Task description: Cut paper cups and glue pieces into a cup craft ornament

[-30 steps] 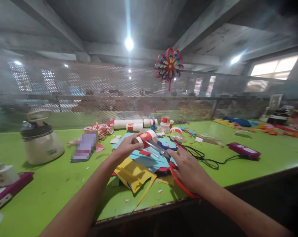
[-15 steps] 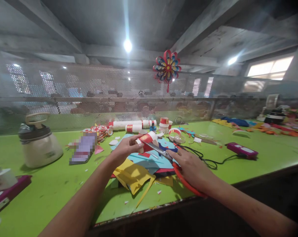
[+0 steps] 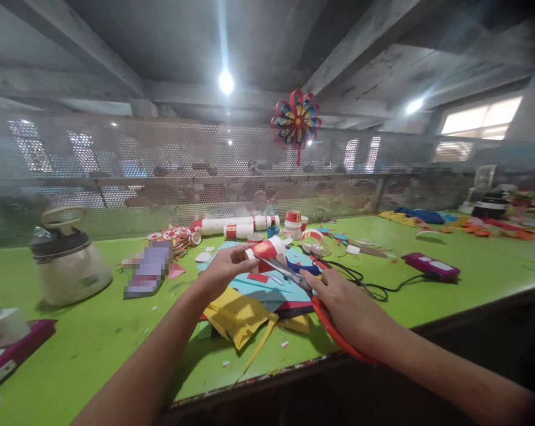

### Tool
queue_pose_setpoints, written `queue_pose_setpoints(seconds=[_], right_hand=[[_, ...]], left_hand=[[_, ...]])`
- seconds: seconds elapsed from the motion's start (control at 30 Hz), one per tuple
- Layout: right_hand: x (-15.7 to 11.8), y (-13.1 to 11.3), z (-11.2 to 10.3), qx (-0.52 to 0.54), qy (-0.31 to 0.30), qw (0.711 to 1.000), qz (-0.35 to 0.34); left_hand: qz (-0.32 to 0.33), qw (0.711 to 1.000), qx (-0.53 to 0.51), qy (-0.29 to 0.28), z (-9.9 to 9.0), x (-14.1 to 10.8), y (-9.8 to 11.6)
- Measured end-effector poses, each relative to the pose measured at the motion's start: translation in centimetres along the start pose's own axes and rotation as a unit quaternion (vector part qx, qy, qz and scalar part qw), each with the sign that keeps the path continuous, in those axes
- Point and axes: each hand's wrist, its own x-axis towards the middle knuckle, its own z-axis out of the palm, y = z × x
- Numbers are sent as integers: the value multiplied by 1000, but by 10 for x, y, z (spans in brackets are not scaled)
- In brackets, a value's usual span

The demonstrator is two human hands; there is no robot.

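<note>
My left hand grips a red and white paper cup, tilted on its side, by its left end. In my right hand is a pair of scissors with red handles. The blades reach left to the cup's lower side; whether they are cutting into it I cannot tell. Below both hands lie light blue paper sheets and a crumpled piece of yellow paper.
Stacked paper cups lie behind the hands, near a cut cup ring. A flask and a blurred phone stand left. To the right are a purple power strip and its black cable. A paper flower hangs at the mesh.
The scissors have closed up somewhat and their red handle sits slightly lower and farther right. The cup has turned a little in my left hand. The view has shifted slightly.
</note>
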Motion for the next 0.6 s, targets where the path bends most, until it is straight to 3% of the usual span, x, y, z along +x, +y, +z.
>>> queue_pose_setpoints(seconds=[0.33,0.6], right_hand=[[0,-4,2,18,-5,1000,-1],[4,-5,-2,-30,9,999,3]], left_hand=[[-2,999,38,24,0,-1,3],[15,998,48,35,4,-1,5]])
